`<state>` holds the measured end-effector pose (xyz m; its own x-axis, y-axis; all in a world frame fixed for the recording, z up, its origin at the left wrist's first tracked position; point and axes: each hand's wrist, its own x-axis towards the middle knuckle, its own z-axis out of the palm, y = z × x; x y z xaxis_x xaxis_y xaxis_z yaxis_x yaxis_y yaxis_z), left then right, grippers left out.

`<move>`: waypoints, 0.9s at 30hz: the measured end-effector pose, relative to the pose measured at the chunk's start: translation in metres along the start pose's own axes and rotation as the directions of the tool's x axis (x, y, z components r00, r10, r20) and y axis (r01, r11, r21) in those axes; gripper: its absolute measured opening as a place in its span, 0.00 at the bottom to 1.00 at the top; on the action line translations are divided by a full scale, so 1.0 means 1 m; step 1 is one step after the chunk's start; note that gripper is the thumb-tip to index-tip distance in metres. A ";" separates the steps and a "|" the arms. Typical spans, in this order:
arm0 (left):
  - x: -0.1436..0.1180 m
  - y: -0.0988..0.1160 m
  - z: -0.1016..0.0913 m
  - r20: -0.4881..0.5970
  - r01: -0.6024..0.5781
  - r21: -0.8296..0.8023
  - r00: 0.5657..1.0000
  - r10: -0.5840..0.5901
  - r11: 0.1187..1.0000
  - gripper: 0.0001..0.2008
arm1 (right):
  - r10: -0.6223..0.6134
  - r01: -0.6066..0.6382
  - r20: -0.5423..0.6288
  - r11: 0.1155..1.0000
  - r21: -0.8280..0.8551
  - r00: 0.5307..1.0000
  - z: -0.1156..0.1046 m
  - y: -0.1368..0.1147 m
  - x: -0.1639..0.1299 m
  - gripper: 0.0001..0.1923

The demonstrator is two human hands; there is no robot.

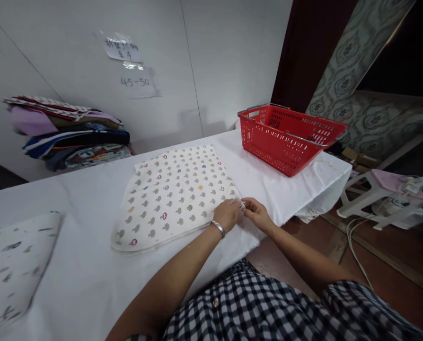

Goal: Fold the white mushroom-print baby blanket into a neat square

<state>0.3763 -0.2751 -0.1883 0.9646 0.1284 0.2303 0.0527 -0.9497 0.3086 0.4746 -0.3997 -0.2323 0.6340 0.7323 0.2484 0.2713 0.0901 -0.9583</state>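
A flat white pillowcase [172, 194] printed with small grey and coloured mushrooms lies on the white-covered table [91, 274]. My left hand [227, 213], with a silver bracelet at the wrist, rests on its near right corner. My right hand [256, 211] meets it at that same corner, and both hands pinch the fabric edge between their fingertips.
A red plastic basket [286, 137] stands at the table's far right end. A stack of folded fabrics [69, 132] sits against the wall at the back left. Another printed pillow [13, 265] lies at the near left. A white stool [382, 194] and cables stand on the floor to the right.
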 end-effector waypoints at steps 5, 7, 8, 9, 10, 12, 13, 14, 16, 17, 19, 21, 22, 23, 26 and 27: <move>-0.001 -0.002 0.000 -0.023 -0.040 -0.016 0.999 0.040 0.999 0.09 | -0.085 0.097 0.104 0.989 -0.112 0.991 -0.010 -0.003 0.004 0.17; -0.001 -0.003 0.001 -0.036 -0.038 -0.024 0.999 0.037 0.999 0.09 | -0.157 0.188 0.141 0.950 -0.248 0.977 -0.016 -0.005 0.008 0.16; -0.001 -0.004 0.002 -0.041 -0.032 -0.029 0.999 0.031 0.999 0.09 | -0.188 0.234 0.170 0.920 -0.315 0.967 -0.018 -0.007 0.010 0.16; -0.001 -0.005 0.003 -0.045 -0.025 -0.036 0.999 0.023 0.999 0.09 | -0.209 0.275 0.207 0.884 -0.377 0.956 -0.021 -0.009 0.012 0.15; -0.001 -0.005 0.004 -0.044 -0.018 -0.044 0.999 0.017 0.999 0.10 | -0.218 0.309 0.248 0.846 -0.433 0.944 -0.023 -0.011 0.014 0.15; -0.001 -0.006 0.006 -0.032 -0.008 -0.065 0.999 0.006 0.998 0.10 | -0.214 0.365 0.326 0.766 -0.528 0.921 -0.026 -0.014 0.017 0.15; -0.001 -0.007 0.007 -0.022 0.000 -0.075 1.000 -0.002 0.997 0.10 | -0.210 0.389 0.356 0.728 -0.565 0.911 -0.028 -0.016 0.018 0.14; -0.001 -0.007 0.007 -0.011 0.008 -0.085 1.000 -0.009 0.996 0.10 | -0.211 0.409 0.376 0.695 -0.591 0.902 -0.028 -0.017 0.019 0.14; -0.001 -0.008 0.006 0.002 0.023 -0.107 1.000 -0.023 0.994 0.11 | -0.230 0.437 0.386 0.648 -0.624 0.893 -0.029 -0.020 0.020 0.12; -0.001 -0.008 0.006 0.001 0.029 -0.120 1.000 -0.029 0.992 0.11 | -0.242 0.442 0.380 0.638 -0.631 0.893 -0.029 -0.021 0.021 0.11; -0.003 -0.012 0.003 -0.017 0.035 -0.152 0.999 -0.038 0.988 0.11 | -0.259 0.433 0.355 0.656 -0.618 0.898 -0.030 -0.022 0.022 0.09; -0.009 -0.019 -0.001 -0.040 0.044 -0.181 0.998 -0.052 0.982 0.11 | -0.269 0.414 0.326 0.720 -0.557 0.906 -0.031 -0.022 0.024 0.08; -0.013 -0.025 -0.004 -0.049 0.055 -0.189 0.997 -0.065 0.980 0.11 | -0.267 0.398 0.313 0.760 -0.513 0.912 -0.032 -0.021 0.025 0.08; -0.019 -0.031 -0.006 -0.058 0.072 -0.189 0.995 -0.084 0.979 0.11 | -0.257 0.377 0.300 0.798 -0.470 0.919 -0.032 -0.019 0.026 0.08; -0.043 -0.054 -0.013 -0.086 0.126 -0.165 0.986 -0.142 0.978 0.11 | -0.203 0.294 0.261 0.874 -0.386 0.944 -0.031 -0.016 0.029 0.08; -0.052 -0.061 -0.015 -0.106 0.139 -0.155 0.982 -0.156 0.978 0.11 | -0.184 0.268 0.246 0.889 -0.372 0.952 -0.030 -0.015 0.029 0.09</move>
<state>0.3188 -0.2195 -0.2058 0.9118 0.3045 0.2756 0.1454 -0.8670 0.4766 0.5111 -0.4002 -0.2064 0.3752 0.8465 0.3778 0.6807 0.0250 -0.7321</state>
